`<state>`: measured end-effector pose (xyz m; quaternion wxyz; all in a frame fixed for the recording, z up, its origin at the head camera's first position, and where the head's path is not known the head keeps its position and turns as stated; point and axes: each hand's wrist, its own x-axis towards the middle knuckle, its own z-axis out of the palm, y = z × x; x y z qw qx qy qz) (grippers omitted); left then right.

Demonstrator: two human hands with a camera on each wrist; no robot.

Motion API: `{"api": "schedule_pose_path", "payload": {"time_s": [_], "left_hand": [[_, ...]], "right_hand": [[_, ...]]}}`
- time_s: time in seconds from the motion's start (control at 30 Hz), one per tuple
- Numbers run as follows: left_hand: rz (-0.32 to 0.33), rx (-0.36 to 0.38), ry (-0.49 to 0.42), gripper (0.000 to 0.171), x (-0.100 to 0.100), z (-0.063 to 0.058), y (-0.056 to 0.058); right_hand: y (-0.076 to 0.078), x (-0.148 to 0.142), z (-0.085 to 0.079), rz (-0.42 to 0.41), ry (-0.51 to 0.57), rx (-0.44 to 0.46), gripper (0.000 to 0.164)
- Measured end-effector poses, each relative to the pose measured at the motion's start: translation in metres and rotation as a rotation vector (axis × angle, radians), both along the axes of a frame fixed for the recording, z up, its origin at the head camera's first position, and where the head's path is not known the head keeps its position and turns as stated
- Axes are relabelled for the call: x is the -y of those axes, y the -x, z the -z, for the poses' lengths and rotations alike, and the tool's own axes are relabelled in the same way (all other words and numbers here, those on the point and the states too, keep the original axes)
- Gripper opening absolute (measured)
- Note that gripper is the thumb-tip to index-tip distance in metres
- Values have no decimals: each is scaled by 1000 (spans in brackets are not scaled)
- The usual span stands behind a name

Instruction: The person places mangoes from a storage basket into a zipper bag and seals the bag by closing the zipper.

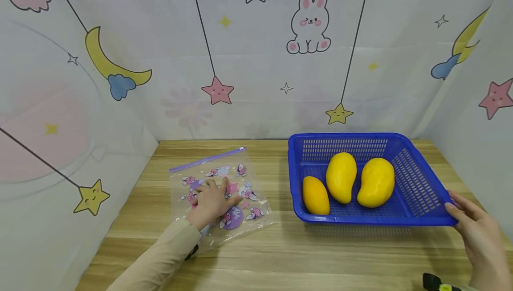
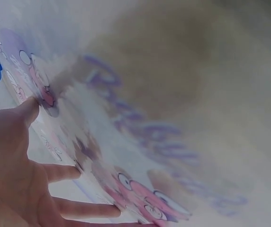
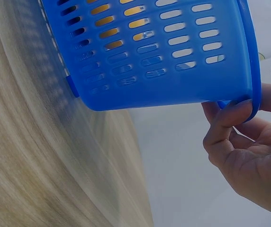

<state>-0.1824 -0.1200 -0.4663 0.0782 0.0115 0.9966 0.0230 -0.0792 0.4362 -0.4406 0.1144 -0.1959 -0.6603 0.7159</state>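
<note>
A clear zip bag (image 1: 244, 215) printed with pink and purple cartoon figures lies flat on the wooden table, its purple zip edge toward the back. My left hand (image 1: 211, 199) rests on it with fingers spread; in the left wrist view the fingertips touch the printed film (image 2: 140, 142). To the right, my right hand (image 1: 477, 228) grips the rim of a blue plastic basket (image 1: 372, 219) at its near right corner. The right wrist view has thumb and fingers (image 3: 235, 113) pinching that rim. Inside the basket lie a small mango (image 1: 315, 196) and two larger mangoes, one (image 1: 341, 178) in the middle, another (image 1: 376, 182) to its right.
The wooden table (image 1: 256, 264) runs back to a white cloth wall (image 1: 264, 117) printed with stars, moons and rabbits. Similar cloth stands along the left and right sides. A strip of tabletop separates the bag from the basket.
</note>
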Motion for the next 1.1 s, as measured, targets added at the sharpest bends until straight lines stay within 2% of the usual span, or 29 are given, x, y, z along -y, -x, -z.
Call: {"api": "schedule_pose_path", "payload": {"time_s": [0.1, 0.33, 0.57, 0.77, 1.1], "left_hand": [[3, -1, -4, 86, 1, -1, 0], [12, 16, -1, 85, 2, -3, 0], [21, 46, 12, 84, 4, -4, 1], [47, 48, -10, 84, 6, -5, 2], [102, 41, 9, 85, 11, -3, 3]], "right_hand": [[0, 0, 0, 1, 0, 0, 45], [1, 1, 0, 19, -20, 33, 61], [1, 1, 1, 17, -15, 17, 56], [2, 1, 0, 21, -18, 33, 61], [1, -1, 2, 4, 10, -12, 41]]}}
